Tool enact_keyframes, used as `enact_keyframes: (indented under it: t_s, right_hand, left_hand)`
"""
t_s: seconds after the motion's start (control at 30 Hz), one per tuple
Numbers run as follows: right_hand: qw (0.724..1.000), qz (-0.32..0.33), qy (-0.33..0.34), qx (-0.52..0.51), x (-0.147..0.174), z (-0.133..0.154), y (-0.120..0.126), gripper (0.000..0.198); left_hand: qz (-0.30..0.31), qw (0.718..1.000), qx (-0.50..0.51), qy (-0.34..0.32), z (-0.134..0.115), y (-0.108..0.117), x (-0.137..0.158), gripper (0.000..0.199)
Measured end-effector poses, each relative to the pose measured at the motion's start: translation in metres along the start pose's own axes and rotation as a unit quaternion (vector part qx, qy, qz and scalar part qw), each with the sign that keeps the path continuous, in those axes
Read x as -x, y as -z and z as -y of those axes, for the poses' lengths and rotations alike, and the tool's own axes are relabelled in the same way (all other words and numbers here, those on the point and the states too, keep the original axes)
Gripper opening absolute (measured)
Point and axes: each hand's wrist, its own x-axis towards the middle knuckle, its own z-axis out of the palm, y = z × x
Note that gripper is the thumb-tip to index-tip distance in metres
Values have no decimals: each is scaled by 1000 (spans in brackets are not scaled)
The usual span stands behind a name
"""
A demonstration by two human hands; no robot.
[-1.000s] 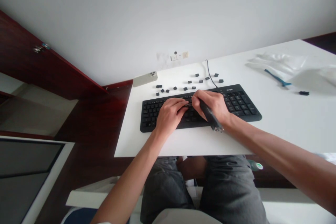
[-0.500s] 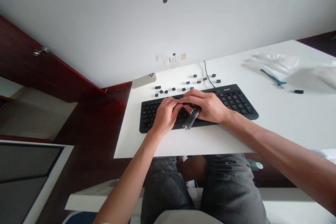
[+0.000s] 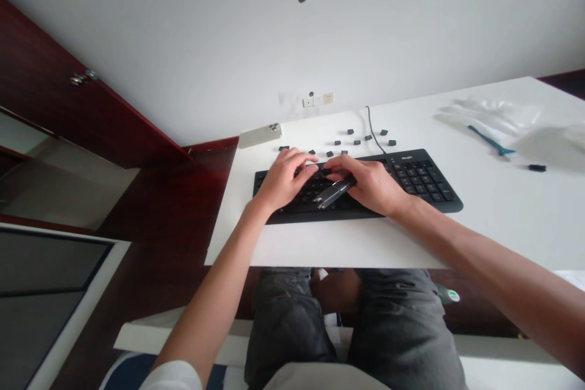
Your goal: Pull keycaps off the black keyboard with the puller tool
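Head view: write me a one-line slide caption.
Left hand at a black keyboard, right hand holding a dark tool, loose keycaps scattered beyond on the white table.

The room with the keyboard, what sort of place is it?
Probably a study or small office, though I can't be sure: there's a white desk, a black keyboard on it, and wall sockets behind.

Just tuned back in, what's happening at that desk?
A person's right hand holds a slim dark tool slanting over a black keyboard on a white table. The left hand is over the keyboard's left part; whether it grips anything is unclear. Loose black keycaps lie beyond the keyboard's far edge.
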Motion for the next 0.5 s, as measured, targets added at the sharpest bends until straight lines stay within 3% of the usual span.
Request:
enact_keyframes:
  t_s: [0.1,0.23,0.3,0.5]
  right_hand:
    - [999,10,-36,-22,-3,-1,-5,30]
    - [998,39,-40,-37,-10,-5,-8,39]
    - [999,48,-21,-12,-14,-5,-7,40]
    - [996,83,-20,32,-20,-1,-13,34]
  left_hand:
    - [-50,998,11,23,14,11,-15,24]
    - [-1,992,123,11,21,12,-26,29]
    - [-6,988,154,16,24,7,-27,31]
    - [-65,994,80,35,38,-3,-18,26]
